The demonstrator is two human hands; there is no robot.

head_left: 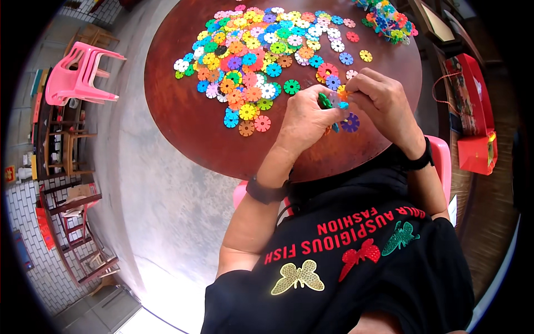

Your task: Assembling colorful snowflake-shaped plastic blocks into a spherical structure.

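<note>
Probably light, stiff and slick, the disc cluster point(326, 101) I see over the table point(183, 125), pinched by left hand point(306, 114) and right hand point(385, 99), is best held by its notched rims.

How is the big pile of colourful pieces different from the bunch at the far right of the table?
The big pile spreads wide across the table, while the bunch covers a smaller patch. The pile looks low and scattered, with loose pieces around its edges; the bunch looks lumpier and packed together. Both have lots of bright colours.
</note>
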